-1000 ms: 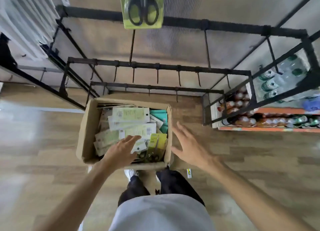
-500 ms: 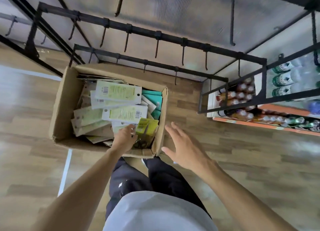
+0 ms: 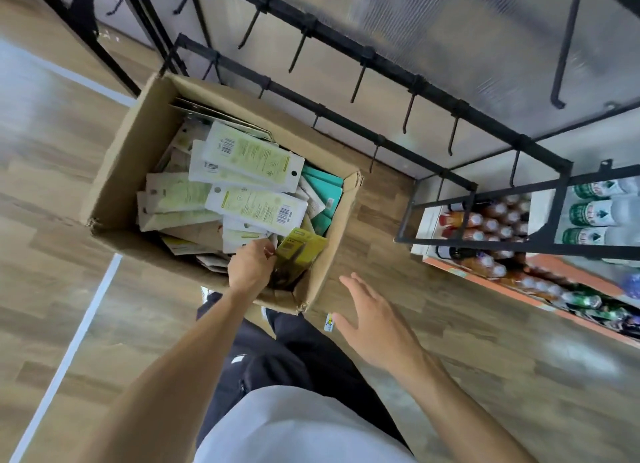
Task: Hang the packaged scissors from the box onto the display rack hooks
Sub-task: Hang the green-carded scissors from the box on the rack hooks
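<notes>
An open cardboard box (image 3: 135,157) stands on the floor, filled with several flat carded packages, most lying back side up. My left hand (image 3: 251,268) reaches into its near right corner and pinches the edge of a yellow-green scissors package (image 3: 303,249). My right hand (image 3: 375,318) hovers outside the box to the right, fingers spread and holding nothing. Behind the box stands the black display rack (image 3: 391,81) with rows of bare hooks (image 3: 356,86).
A low shelf (image 3: 512,282) at the right carries rows of bottles (image 3: 485,223). Another black rack frame (image 3: 86,22) stands at the upper left. A white line (image 3: 72,351) runs across the wood floor. A small sticker (image 3: 329,322) lies beside the box.
The view has tipped down and closer, so the hung scissors pack left the frame. My left hand slid right in the box and took hold of the yellow-green package. My right hand stays spread.
</notes>
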